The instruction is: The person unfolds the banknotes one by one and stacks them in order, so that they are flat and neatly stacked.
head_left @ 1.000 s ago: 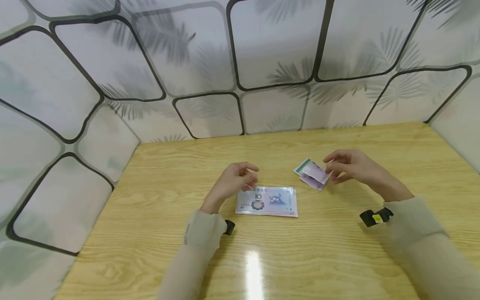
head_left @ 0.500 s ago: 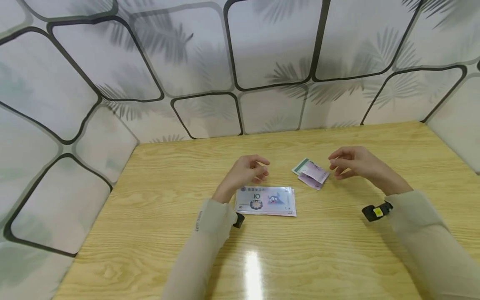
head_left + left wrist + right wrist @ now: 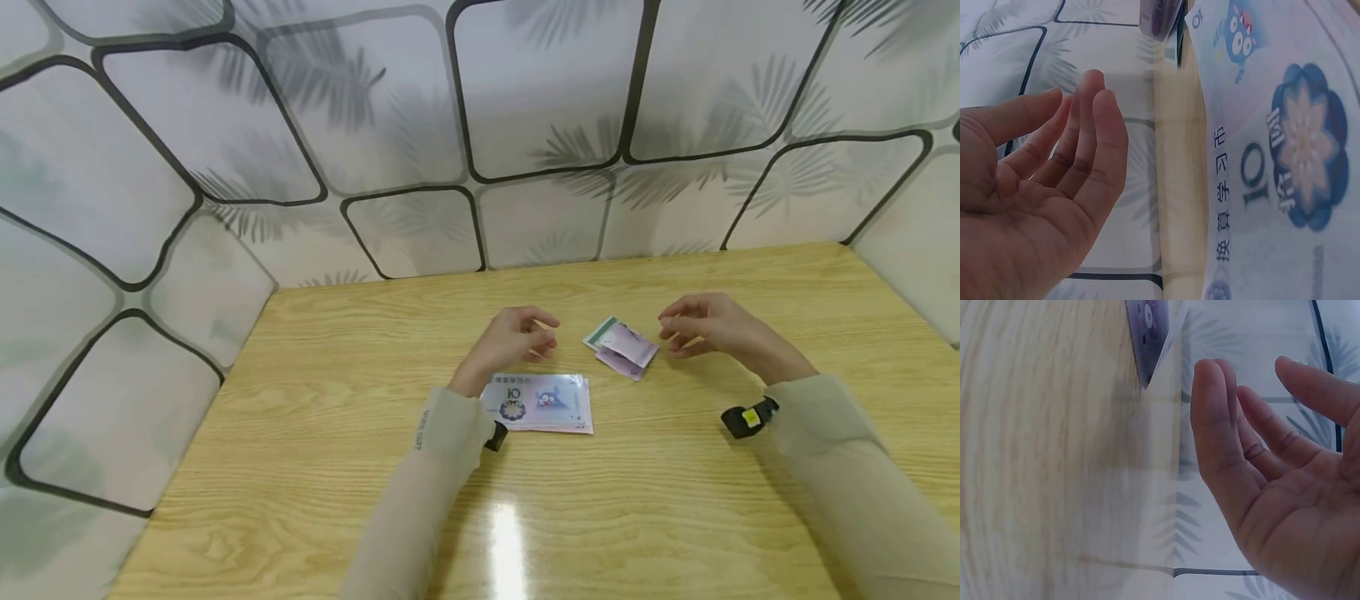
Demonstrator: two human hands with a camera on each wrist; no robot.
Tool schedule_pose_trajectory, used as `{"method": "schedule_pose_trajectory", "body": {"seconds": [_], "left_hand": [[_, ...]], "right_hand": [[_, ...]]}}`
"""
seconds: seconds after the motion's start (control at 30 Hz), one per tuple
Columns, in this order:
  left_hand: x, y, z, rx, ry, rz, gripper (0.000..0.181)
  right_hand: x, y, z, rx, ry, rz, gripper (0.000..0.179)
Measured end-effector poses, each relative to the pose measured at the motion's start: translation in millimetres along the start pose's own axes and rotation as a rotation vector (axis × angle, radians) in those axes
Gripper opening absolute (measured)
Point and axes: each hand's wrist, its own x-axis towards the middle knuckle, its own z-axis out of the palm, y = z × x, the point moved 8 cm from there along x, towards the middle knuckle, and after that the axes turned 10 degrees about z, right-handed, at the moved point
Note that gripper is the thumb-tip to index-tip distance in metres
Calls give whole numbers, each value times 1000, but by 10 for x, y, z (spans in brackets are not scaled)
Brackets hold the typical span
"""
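Note:
A stack of pale purple play banknotes (image 3: 551,404) marked 10 lies flat on the table, a blue cartoon figure on its top note. My left hand (image 3: 513,337) hovers just beyond the stack's far left part, fingers loosely bent and holding nothing; the left wrist view shows its palm bare beside the notes. Farther right lies a folded purple banknote (image 3: 628,348), overlapping a green-edged note (image 3: 600,333). To the right of these, my right hand (image 3: 708,325) hangs with relaxed fingers, apart from the folded note. Its palm is bare in the right wrist view.
The wooden table (image 3: 337,467) meets a pale wall covering (image 3: 547,225) with dark outlines and leaf prints at the back and left. A bright light reflection shows on the table's near part. A dark wrist camera (image 3: 750,419) sits at the right sleeve.
My left hand has moved right and slightly away from me, over the far side of the stack. My right hand has drawn slightly off the folded banknote, which stays put.

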Motion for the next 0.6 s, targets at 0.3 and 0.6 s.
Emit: {"method": "schedule_pose_trajectory", "body": {"seconds": [0.3, 0.6], "left_hand": [[105, 8, 116, 17, -24, -2, 29], [227, 35, 244, 39, -49, 17, 26]], "right_hand": [[80, 101, -52, 0, 5, 33, 38], [96, 127, -46, -22, -12, 43, 39]]}}
